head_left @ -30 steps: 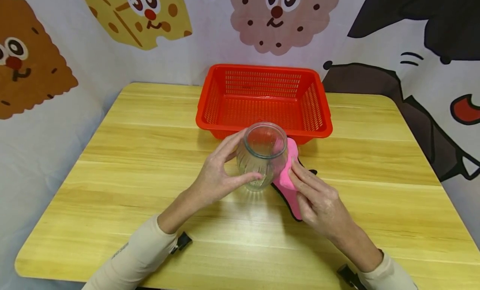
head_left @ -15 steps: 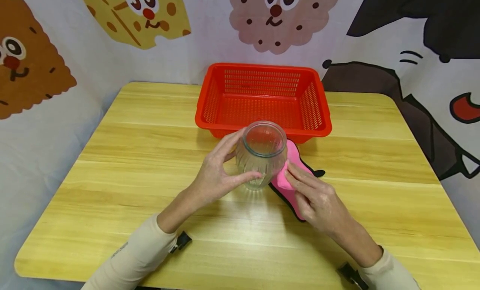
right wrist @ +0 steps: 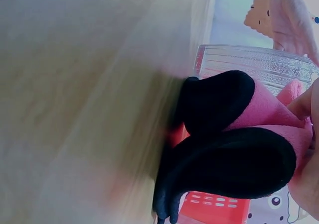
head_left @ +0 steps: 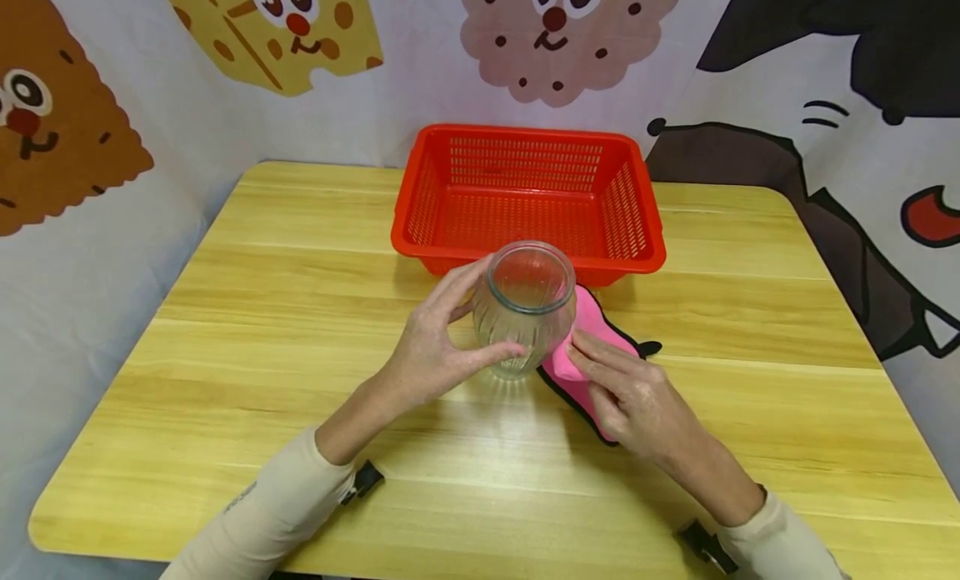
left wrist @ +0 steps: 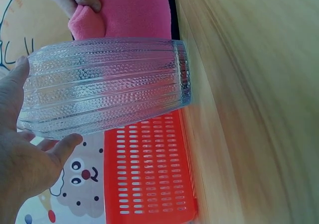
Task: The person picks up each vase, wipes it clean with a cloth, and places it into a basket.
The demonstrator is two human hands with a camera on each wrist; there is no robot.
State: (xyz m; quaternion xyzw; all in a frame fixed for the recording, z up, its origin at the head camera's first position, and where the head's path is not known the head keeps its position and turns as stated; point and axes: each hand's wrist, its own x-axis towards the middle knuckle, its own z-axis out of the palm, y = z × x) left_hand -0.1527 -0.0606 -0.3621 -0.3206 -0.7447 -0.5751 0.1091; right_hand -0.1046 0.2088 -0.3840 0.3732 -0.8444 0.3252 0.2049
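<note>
A clear ribbed glass jar (head_left: 525, 313) with a wide open mouth stands upright on the table, in front of the basket. My left hand (head_left: 431, 347) grips its left side, thumb on the near face and fingers behind. In the left wrist view, the thumb and fingers (left wrist: 67, 147) lie near the jar's upper part. My right hand (head_left: 637, 388) pinches a folded pink plush piece (head_left: 568, 359) with black edging against the jar's right side. In the right wrist view, its black underside (right wrist: 229, 159) curls in two rounded folds close over the table. The right fingertips are partly hidden there.
A red plastic basket (head_left: 652, 259) with slotted walls stands just behind the jar. The wooden table (head_left: 247, 380) stretches to both sides. Behind it hangs a white cloth backdrop (head_left: 420, 88) with cartoon prints.
My right hand has drawn back slightly, and the top of the pink plush piece has sunk lower. Its black tab has shifted right. The left hand and jar stay nearly still.
</note>
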